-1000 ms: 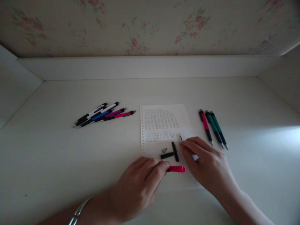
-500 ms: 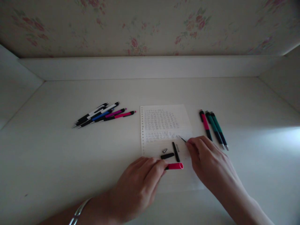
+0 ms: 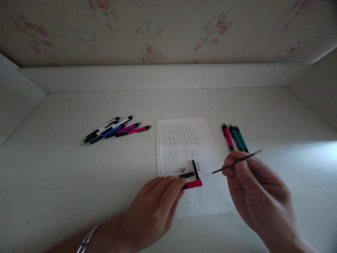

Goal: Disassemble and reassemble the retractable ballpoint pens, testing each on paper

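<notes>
My left hand [image 3: 155,209] is closed around a red pen barrel [image 3: 194,184], its end sticking out to the right over the sheet. Between the thumb and fingers of my right hand [image 3: 255,193] is a thin dark pen refill [image 3: 237,162], tilted up to the right. Its lower tip points toward the paper. Loose pen parts lie on the lined sheet [image 3: 181,135]: a small metal pen tip [image 3: 183,170], a short black piece [image 3: 186,175], a longer black piece [image 3: 195,169] and what looks like a small spring [image 3: 198,166].
Several click pens [image 3: 113,130] lie in a loose pile at the left on the white table [image 3: 79,182]. To the right of the sheet are a pink pen [image 3: 228,137] and two green pens [image 3: 239,138], partly behind my right hand. A white ledge [image 3: 168,78] runs along the back.
My right hand has moved right and turned, lifting the refill so most of its length shows. The barrel in my left hand has tipped, and its open end no longer faces me.
</notes>
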